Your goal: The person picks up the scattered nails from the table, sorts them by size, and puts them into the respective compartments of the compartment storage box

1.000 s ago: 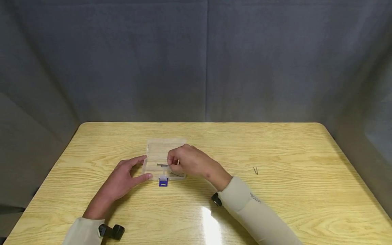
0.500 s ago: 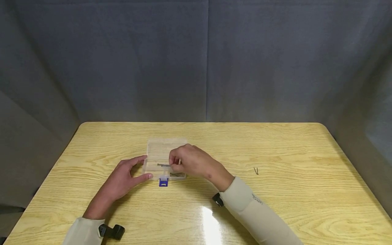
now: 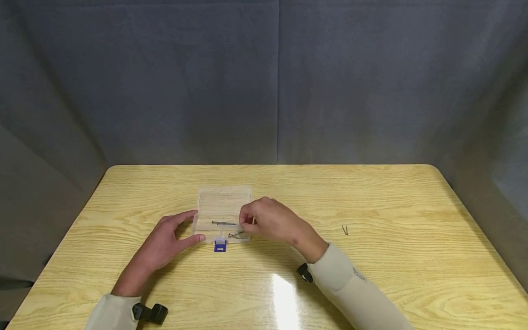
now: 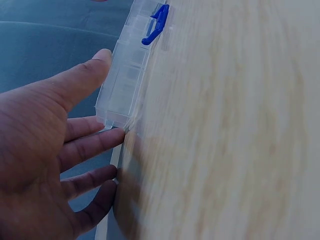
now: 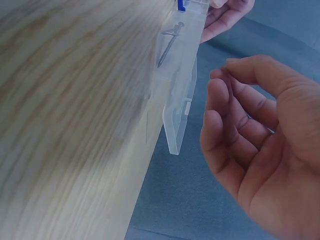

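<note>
Fingers (image 5: 227, 107) of the right hand (image 3: 274, 222) curl loosely, holding nothing, beside the open box (image 3: 222, 213) with nails (image 3: 224, 223) inside, while the flat left hand (image 3: 165, 243) braces it so it won't slide

Left hand (image 3: 167, 240) lies low over the table, palm down, fingers straight and a little spread, thumb stretched forward; the forearm runs back toward the body in a pale sleeve with a dark strap at the wrist. Right hand (image 3: 270, 221) sits ahead and to the right of it, raised slightly, fingers (image 5: 227, 107) loosely curled toward the thumb, nothing between them; its forearm angles in from the right, likewise sleeved and strapped.
</note>
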{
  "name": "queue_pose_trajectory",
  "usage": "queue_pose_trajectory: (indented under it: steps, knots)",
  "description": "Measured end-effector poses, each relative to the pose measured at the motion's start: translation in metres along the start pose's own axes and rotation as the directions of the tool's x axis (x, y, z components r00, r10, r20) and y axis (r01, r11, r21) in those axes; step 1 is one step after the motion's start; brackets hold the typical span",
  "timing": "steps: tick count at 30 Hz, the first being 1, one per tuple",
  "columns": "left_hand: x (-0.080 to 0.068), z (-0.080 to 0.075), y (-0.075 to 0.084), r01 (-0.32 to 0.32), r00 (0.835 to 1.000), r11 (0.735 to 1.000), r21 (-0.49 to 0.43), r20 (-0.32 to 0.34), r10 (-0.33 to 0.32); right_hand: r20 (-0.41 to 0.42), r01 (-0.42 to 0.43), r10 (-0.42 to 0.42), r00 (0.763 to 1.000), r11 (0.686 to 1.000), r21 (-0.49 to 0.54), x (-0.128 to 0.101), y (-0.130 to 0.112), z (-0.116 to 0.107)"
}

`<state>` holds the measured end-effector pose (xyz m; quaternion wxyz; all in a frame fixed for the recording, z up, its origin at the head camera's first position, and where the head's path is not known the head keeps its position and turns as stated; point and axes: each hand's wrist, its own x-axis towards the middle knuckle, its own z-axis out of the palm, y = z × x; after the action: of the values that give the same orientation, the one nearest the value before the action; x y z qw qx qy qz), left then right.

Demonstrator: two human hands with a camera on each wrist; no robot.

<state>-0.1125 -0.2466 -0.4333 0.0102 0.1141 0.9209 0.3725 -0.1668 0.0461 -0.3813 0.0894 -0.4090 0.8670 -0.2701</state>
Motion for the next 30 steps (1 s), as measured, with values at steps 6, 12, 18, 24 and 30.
queue_pose_trajectory:
  steps: [6,12,18,24,30]
  knots:
    - [-0.001,-0.001,-0.001,-0.002,1.000,1.000,0.016,0.011,0.002,-0.012,0.015,-0.015,1.000,1.000,-0.018,-0.006,0.003,-0.001]
    - [-0.001,-0.001,-0.001,0.000,1.000,1.000,0.018,0.026,-0.001,-0.020,0.008,-0.008,1.000,1.000,0.001,-0.015,0.009,-0.003]
    - [-0.002,-0.002,0.000,0.016,1.000,0.999,0.047,0.017,-0.017,-0.029,-0.011,0.011,1.000,1.000,0.009,-0.027,0.015,-0.007]
    - [-0.001,-0.003,0.002,0.023,1.000,0.998,0.050,0.014,-0.024,-0.041,-0.023,0.024,0.999,1.000,0.021,-0.043,0.023,-0.014]
    - [-0.001,-0.001,0.003,0.027,1.000,0.998,0.051,0.013,-0.028,-0.060,-0.089,0.086,0.994,0.995,-0.041,-0.068,0.034,-0.029]
